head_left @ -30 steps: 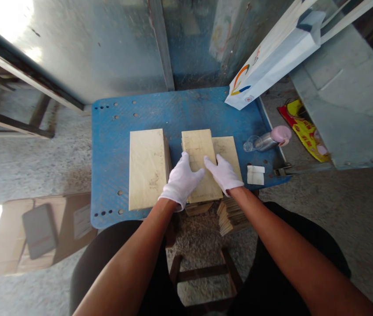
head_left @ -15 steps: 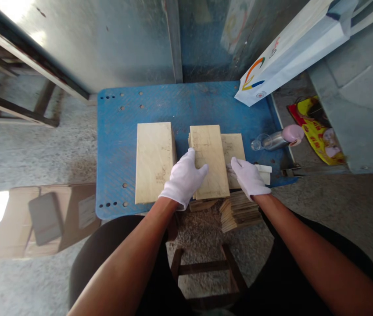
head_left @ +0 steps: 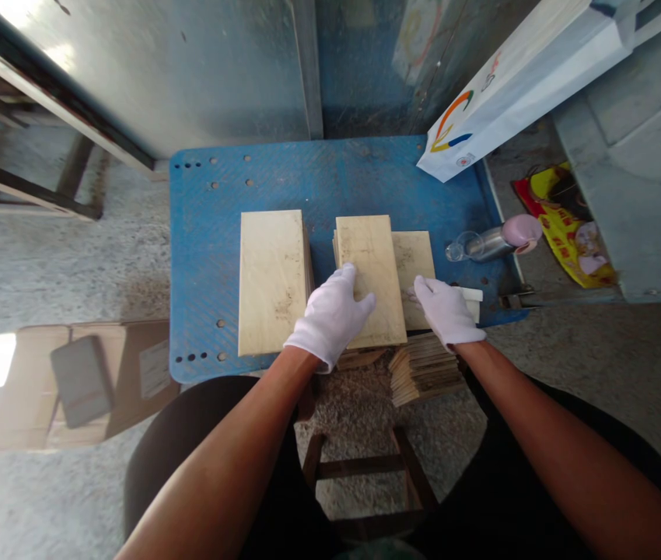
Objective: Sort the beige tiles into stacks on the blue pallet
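My left hand (head_left: 330, 317), in a white glove, lies flat with fingers stretched on the near end of the middle stack of pale wooden boards (head_left: 372, 264). My right hand (head_left: 445, 311), also gloved, rests with fingers out on the near edge of the right stack of boards (head_left: 412, 260). A third stack of boards (head_left: 272, 280) lies untouched to the left. All three stand on a blue perforated table (head_left: 214, 257).
A white paper bag (head_left: 517, 78) leans over the table's far right corner. A metal bottle with a pink cap (head_left: 499, 241) and a white block (head_left: 473, 299) lie at the right edge. More boards (head_left: 424, 369) are piled below the table's front. Cardboard (head_left: 74, 381) lies on the floor left.
My right hand has slid off the middle stack to the right stack's near edge. My left hand stays on the middle stack.
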